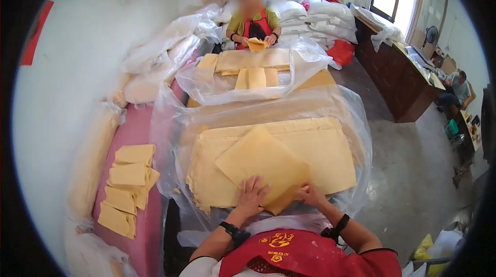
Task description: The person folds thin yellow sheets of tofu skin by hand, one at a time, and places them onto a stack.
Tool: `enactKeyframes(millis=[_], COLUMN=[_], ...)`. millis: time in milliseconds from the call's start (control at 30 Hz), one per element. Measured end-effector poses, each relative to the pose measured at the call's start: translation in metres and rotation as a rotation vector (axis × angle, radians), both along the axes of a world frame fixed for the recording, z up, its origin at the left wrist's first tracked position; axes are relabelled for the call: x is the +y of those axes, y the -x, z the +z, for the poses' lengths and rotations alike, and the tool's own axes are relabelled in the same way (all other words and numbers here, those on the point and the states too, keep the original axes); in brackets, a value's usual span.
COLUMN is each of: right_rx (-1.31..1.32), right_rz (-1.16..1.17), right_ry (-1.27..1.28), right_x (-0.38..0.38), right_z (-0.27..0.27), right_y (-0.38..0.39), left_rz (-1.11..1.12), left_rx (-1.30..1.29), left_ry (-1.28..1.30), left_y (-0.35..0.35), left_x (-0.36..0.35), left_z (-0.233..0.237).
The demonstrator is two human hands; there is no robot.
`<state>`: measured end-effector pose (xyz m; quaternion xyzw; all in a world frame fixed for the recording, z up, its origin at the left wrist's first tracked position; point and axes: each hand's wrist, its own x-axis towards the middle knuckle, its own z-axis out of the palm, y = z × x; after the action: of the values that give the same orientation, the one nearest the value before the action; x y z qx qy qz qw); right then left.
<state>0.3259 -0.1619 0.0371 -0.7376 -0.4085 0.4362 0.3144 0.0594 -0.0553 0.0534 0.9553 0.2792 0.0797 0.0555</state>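
A thin, square yellow sheet, which looks like tofu skin, lies turned cornerwise on a wide stack of similar sheets. My left hand rests flat on its lower left part with the fingers spread. At the sheet's right edge, my right hand has its fingers pinched together on the border. The near corner of the sheet points toward my red apron. Ragged, crumbly edges show along the left side of the stack. Clear plastic film lies under and around the stack.
Several folded yellow bundles lie on a pink surface to the left. Across the table, another person holds a folded yellow piece beside more stacks. White sacks are piled behind. A brown counter stands right.
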Motion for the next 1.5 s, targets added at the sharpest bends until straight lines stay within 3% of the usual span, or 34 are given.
enactKeyframes(millis=[33,167,233,333,400,467,533,567,600,633,667,700,733,800,833,900,1000,1133,1200,1233,1300,1333,1367,1400,1433,1500], right_rx=[0.288,0.454,0.771,0.890,0.922,0.946,0.772,0.772,0.377,-0.029,-0.026,-0.287,-0.554,-0.696,-0.844,-0.945,-1.027,-1.132,-1.143,-1.152,-1.122,-1.096,-1.092,-1.011,-0.925,-0.806], right_rz=[-0.008,0.064,-0.031,-0.015,0.017,0.051,0.089,0.096,0.226,0.349,0.357,0.527,0.693,0.753,0.803,0.791,0.760,0.826,0.833,0.838,0.855,0.868,0.871,1.004,1.126,1.075], right_ry=[0.059,0.031,0.196,0.095,0.045,-0.005,-0.220,-0.219,-0.445,-0.657,-0.660,-0.753,-0.840,-0.796,-0.743,-0.767,-0.796,-0.803,-0.795,-0.788,-0.811,-0.837,-0.843,-0.649,-0.450,-0.526], right_x=[-0.006,-0.008,-0.005,0.001,0.008,0.021,0.030,0.033,0.036,0.039,0.042,0.044,0.046,0.062,0.071,0.091,0.117,0.125,0.127,0.128,0.130,0.131,0.125,0.114,0.108,0.097], right_z=[0.002,-0.008,-0.008,-0.025,-0.020,0.017,0.068,0.078,0.085,0.090,0.094,0.097,0.098,0.087,0.079,0.061,0.025,0.007,0.007,0.008,0.015,0.019,0.031,0.044,0.049,0.043], right_y=[0.009,0.028,0.033,0.033,0.031,0.033,0.043,0.043,0.043,0.043,0.045,0.048,0.050,0.062,0.065,0.066,0.063,0.052,0.053,0.054,0.057,0.060,0.066,0.071,0.074,0.068], left_rz=[0.008,0.031,0.024,-0.044,-0.083,-0.040,0.012,0.177,0.345,0.352,0.564,0.777,0.781,0.653,0.652,0.538,0.634,0.753,0.860,0.864,0.541,0.547,0.329,0.112,0.116,0.282], left_rx=[-0.016,-0.021,-0.020,-0.108,-0.342,-0.447,-0.552,-0.702,-0.845,-0.849,-1.039,-1.216,-1.220,-1.391,-1.395,-1.485,-1.550,-1.453,-1.220,-1.219,-0.605,-0.602,-0.448,-0.294,-0.294,-0.462], left_ry=[0.015,-0.035,-0.059,-0.006,-0.040,0.005,0.046,0.321,0.599,0.593,0.919,1.252,1.245,1.564,1.559,1.693,1.749,1.670,0.791,0.794,-0.325,-0.329,-0.298,-0.262,-0.265,0.639], left_y=[-0.002,-0.002,0.004,0.006,0.006,0.003,0.000,-0.001,-0.001,0.001,0.007,0.013,0.020,0.032,0.031,0.026,0.023,0.024,0.025,0.026,0.030,0.038,0.049,0.059,0.065,0.076], left_x=[-0.004,-0.002,-0.002,-0.006,-0.009,-0.007,-0.005,-0.001,0.003,0.011,0.020,0.028,0.033,0.045,0.047,0.042,0.051,0.051,0.047,0.041,0.028,0.028,0.030,0.030,0.028,0.023], left_z=[-0.003,-0.008,-0.011,-0.015,-0.024,-0.032,-0.040,-0.043,-0.047,-0.056,-0.067,-0.078,-0.077,-0.076,-0.064,-0.037,-0.052,-0.045,-0.043,-0.022,0.039,0.034,0.023,0.012,0.004,-0.012])
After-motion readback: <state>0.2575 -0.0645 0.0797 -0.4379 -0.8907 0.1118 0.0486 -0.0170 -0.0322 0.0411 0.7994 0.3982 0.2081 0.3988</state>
